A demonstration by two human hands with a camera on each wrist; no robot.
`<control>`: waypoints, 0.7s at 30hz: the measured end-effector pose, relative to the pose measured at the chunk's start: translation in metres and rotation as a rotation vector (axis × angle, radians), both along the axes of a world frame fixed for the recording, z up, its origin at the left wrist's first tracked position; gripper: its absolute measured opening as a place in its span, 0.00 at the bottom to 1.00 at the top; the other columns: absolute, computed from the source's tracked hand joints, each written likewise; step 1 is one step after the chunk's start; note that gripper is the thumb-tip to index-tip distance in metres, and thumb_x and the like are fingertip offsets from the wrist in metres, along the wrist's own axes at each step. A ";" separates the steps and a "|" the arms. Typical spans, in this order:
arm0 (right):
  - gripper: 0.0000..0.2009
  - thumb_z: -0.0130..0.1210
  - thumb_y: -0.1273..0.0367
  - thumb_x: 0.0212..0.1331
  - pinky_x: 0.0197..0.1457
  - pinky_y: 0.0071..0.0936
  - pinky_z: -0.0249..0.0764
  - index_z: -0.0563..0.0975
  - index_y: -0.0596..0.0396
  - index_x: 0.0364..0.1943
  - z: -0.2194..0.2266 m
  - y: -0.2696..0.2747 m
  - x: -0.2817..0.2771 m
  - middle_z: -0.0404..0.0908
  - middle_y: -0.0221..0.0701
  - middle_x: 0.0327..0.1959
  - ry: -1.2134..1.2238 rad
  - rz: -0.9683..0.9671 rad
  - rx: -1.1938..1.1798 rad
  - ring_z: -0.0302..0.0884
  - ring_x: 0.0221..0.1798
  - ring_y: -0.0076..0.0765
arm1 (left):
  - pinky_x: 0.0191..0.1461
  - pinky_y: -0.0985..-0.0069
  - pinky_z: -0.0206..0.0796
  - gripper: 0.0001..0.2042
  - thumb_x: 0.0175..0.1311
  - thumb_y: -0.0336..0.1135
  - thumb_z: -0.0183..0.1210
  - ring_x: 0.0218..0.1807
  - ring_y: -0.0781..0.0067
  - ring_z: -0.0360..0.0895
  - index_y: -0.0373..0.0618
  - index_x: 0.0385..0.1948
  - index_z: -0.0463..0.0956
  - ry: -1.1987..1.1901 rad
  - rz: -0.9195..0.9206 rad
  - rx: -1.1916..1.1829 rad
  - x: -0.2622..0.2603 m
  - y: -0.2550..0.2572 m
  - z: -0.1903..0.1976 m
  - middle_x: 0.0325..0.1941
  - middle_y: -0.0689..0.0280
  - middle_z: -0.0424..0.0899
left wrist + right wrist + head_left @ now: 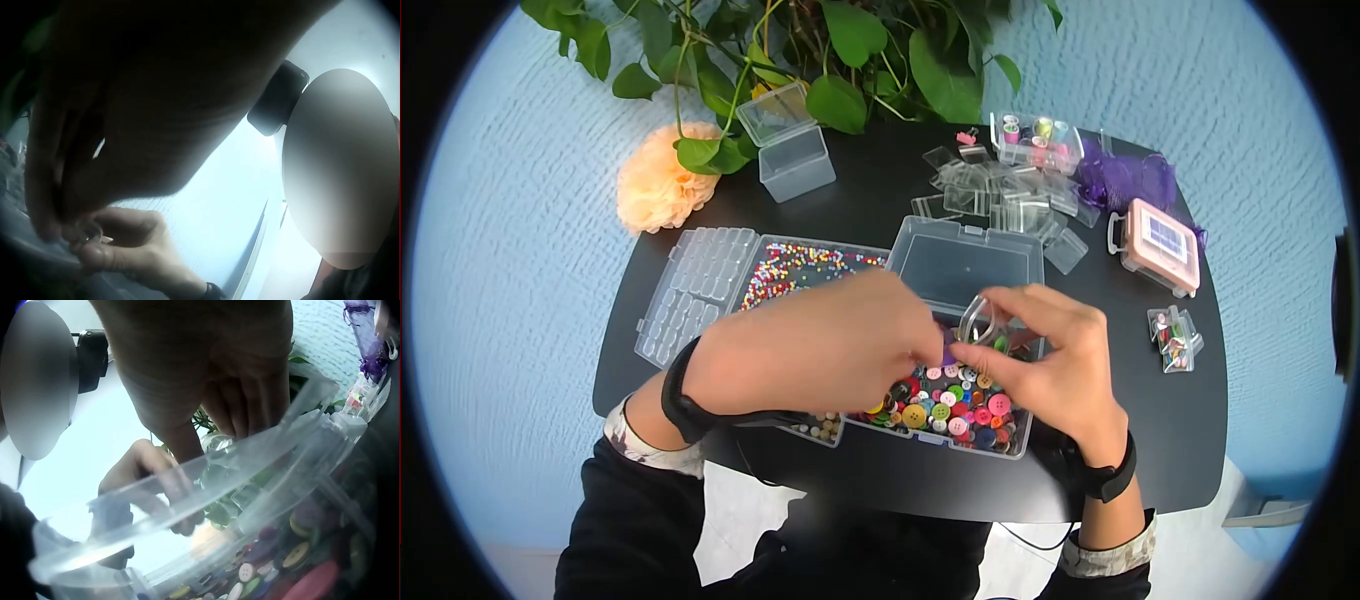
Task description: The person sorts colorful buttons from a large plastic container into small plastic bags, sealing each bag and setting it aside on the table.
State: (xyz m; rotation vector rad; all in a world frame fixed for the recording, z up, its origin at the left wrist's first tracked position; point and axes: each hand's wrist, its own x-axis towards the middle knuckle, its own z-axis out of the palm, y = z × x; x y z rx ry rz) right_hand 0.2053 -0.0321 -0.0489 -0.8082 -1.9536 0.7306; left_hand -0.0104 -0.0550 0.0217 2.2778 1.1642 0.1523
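Note:
My right hand (1055, 365) pinches a small clear plastic bag (977, 320) between thumb and fingers, its mouth bowed into a loop. It is above a clear box (1025, 440) of mixed colored buttons (940, 411). My left hand (820, 340), blurred, reaches across from the left with its fingers bent downward close to the bag. Something purple (948, 345) shows beside its fingertips; I cannot tell whether it is held. In the right wrist view, the left fingers (187, 522) appear beyond the box wall. The left wrist view shows the bag (92, 230) beside the left fingertips.
A divided box of tiny beads (800, 265) lies open on the left. Behind are an open clear box (795, 165), loose clear bags (1025, 205) and a box of spools (1040, 150). At right sit a pink case (1160, 245) and filled bags (1175, 340) on the dark table (1140, 430).

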 end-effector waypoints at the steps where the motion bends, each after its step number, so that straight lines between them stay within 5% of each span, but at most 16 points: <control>1: 0.20 0.75 0.73 0.40 0.27 0.26 0.74 0.82 0.65 0.40 -0.001 0.000 0.000 0.80 0.36 0.27 -0.002 -0.007 0.040 0.77 0.26 0.34 | 0.42 0.66 0.75 0.12 0.49 0.19 0.62 0.39 0.55 0.82 0.36 0.38 0.82 0.030 -0.203 -0.013 -0.003 -0.001 -0.009 0.39 0.57 0.84; 2: 0.20 0.75 0.73 0.38 0.28 0.27 0.73 0.82 0.64 0.40 -0.001 -0.001 -0.001 0.80 0.36 0.27 0.011 -0.015 0.035 0.77 0.27 0.35 | 0.48 0.63 0.74 0.18 0.48 0.18 0.61 0.47 0.53 0.79 0.38 0.45 0.79 0.034 -0.261 -0.117 0.000 -0.001 -0.013 0.48 0.58 0.81; 5: 0.20 0.75 0.73 0.38 0.29 0.27 0.72 0.82 0.63 0.40 -0.005 0.003 0.000 0.79 0.36 0.27 -0.009 -0.048 0.110 0.76 0.26 0.35 | 0.51 0.63 0.73 0.20 0.49 0.17 0.60 0.53 0.52 0.76 0.39 0.47 0.76 -0.142 -0.364 0.071 0.000 -0.005 -0.037 0.51 0.58 0.78; 9: 0.20 0.75 0.73 0.38 0.28 0.27 0.72 0.82 0.63 0.40 -0.007 0.006 0.002 0.79 0.35 0.27 -0.021 -0.069 0.088 0.75 0.26 0.35 | 0.51 0.63 0.72 0.21 0.49 0.17 0.59 0.58 0.52 0.72 0.41 0.49 0.75 -0.034 -0.404 0.027 0.008 -0.005 -0.043 0.52 0.59 0.76; 18: 0.20 0.75 0.73 0.38 0.28 0.27 0.73 0.82 0.63 0.39 -0.007 0.006 0.002 0.79 0.35 0.27 0.000 -0.070 0.070 0.76 0.26 0.35 | 0.45 0.67 0.72 0.06 0.51 0.20 0.60 0.41 0.58 0.81 0.36 0.31 0.80 0.161 -0.340 -0.089 0.004 0.000 -0.049 0.37 0.59 0.80; 21: 0.19 0.75 0.73 0.39 0.29 0.27 0.73 0.82 0.63 0.39 -0.006 0.005 0.002 0.80 0.35 0.27 -0.010 -0.065 0.051 0.77 0.26 0.35 | 0.41 0.69 0.73 0.04 0.51 0.22 0.63 0.36 0.58 0.81 0.35 0.29 0.82 -0.080 -0.271 0.047 -0.005 0.003 -0.042 0.32 0.59 0.83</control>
